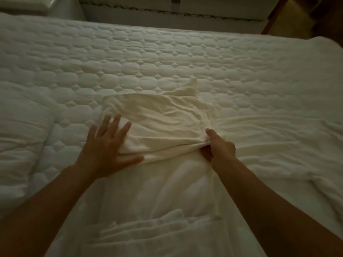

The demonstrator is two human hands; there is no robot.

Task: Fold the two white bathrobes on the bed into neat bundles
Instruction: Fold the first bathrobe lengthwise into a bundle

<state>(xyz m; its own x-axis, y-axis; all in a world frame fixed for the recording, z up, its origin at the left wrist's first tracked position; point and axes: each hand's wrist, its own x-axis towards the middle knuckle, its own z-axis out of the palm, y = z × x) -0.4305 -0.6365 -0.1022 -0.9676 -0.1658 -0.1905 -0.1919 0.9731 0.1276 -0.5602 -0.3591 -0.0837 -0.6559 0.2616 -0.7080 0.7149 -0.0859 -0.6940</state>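
Note:
A white bathrobe (163, 119) lies partly folded in the middle of the bed, its upper part doubled back toward me over the lower part. My left hand (109, 145) lies flat with spread fingers on the left edge of the folded layer. My right hand (217, 145) pinches the right end of the fold between thumb and curled fingers. More white robe cloth (167, 191) runs down toward me between my forearms. White cloth (278, 145) also stretches off to the right; I cannot tell whether it is the second robe.
The quilted white mattress cover (167, 58) fills the view. A white pillow (20, 123) lies at the left. Folded white cloth (144, 229) sits near the bed's front edge. Beyond the far edge are a second bed base (185, 17) and dark wooden furniture (306, 13).

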